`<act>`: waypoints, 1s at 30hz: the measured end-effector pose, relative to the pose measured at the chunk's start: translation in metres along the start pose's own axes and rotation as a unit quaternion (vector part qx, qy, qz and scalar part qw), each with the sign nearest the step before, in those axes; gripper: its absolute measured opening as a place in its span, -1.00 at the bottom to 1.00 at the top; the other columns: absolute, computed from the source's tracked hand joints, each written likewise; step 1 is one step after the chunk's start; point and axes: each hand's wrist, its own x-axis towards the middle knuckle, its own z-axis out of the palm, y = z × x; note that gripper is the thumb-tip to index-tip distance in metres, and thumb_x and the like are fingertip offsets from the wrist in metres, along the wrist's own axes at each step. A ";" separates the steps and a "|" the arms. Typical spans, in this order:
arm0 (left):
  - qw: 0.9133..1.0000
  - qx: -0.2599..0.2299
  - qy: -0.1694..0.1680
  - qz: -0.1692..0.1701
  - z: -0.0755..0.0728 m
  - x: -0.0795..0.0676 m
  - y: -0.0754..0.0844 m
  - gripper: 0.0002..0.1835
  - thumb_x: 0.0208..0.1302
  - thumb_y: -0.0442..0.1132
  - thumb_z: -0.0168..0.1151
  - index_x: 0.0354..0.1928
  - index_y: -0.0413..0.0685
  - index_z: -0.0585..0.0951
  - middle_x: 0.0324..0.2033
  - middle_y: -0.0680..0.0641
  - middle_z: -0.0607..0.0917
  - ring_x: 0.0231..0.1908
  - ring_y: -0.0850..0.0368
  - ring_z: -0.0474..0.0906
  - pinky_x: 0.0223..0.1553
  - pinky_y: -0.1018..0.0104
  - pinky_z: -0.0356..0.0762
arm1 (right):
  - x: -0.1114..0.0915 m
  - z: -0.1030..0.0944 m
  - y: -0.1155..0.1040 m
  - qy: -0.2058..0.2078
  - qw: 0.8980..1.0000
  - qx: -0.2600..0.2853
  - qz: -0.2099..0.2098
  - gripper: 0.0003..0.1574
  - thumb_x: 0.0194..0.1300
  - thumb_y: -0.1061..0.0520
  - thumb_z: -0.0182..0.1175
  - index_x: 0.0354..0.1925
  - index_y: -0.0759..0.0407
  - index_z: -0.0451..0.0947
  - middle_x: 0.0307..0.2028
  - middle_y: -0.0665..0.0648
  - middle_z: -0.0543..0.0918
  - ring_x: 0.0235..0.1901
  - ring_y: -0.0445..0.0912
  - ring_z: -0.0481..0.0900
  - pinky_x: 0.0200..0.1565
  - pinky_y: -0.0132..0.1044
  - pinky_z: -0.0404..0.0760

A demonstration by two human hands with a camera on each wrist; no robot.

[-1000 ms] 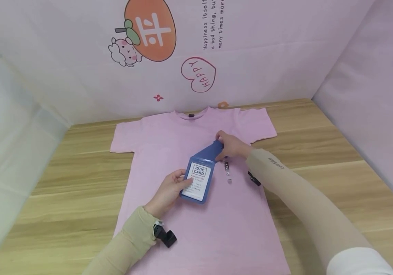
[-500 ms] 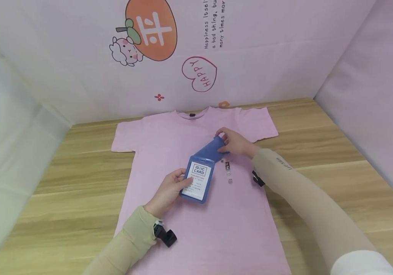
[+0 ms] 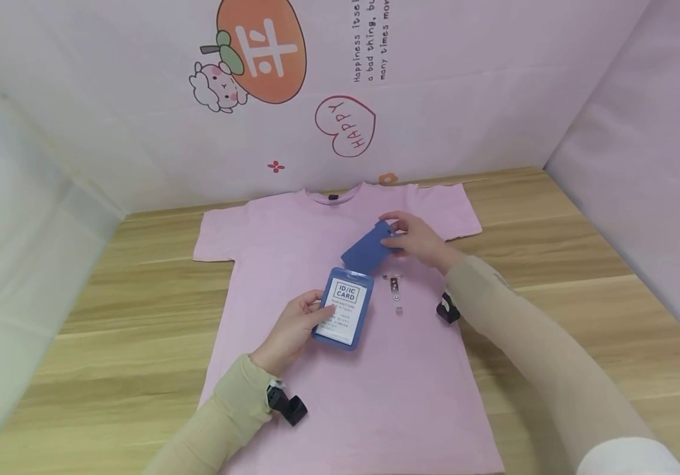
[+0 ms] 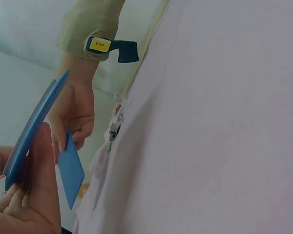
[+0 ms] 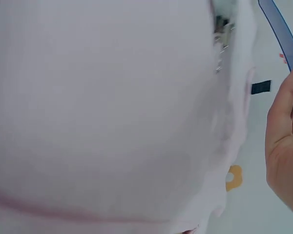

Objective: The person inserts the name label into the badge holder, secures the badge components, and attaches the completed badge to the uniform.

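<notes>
Shirt [image 3: 370, 402] lay on table [image 3: 108, 330], printed cloth [image 3: 465, 86] beyond, left hand [image 3: 290, 330] pinched badge [image 3: 346, 316], right hand [image 3: 420, 241] pinched cover [image 3: 366, 251], drawn farther off.

Behind the wood-grained table [image 3: 138, 310] rises a pale backdrop [image 3: 465, 92] printed with an orange fruit [image 3: 261, 49], a cartoon sheep [image 3: 217, 88], a red heart outline [image 3: 346, 125] reading HAPPY, sideways black lettering [image 3: 370, 56], a red flower [image 3: 276, 167] and an orange flower [image 3: 388, 179].

The head view looks forward and down from above over the pink shirt [image 3: 352, 396], left hand [image 3: 294, 324] and right hand [image 3: 418, 241]; the wrist views, turned sideways, look from close in across the shirt; all three share the right hand and metal clip [image 3: 395, 285]
</notes>
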 end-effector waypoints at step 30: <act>1.000 -0.006 -0.009 -0.004 0.005 -0.001 0.003 -0.65 0.34 -0.41 0.02 0.12 -0.43 0.38 -0.28 -0.02 0.68 -0.34 0.30 0.62 -0.25 0.45 0.61 | -0.046 -0.013 -0.029 -0.013 0.996 0.086 -0.029 -0.32 0.34 0.30 0.08 0.38 0.09 0.20 0.10 0.24 0.30 0.01 0.04 0.44 -0.12 -0.38 0.63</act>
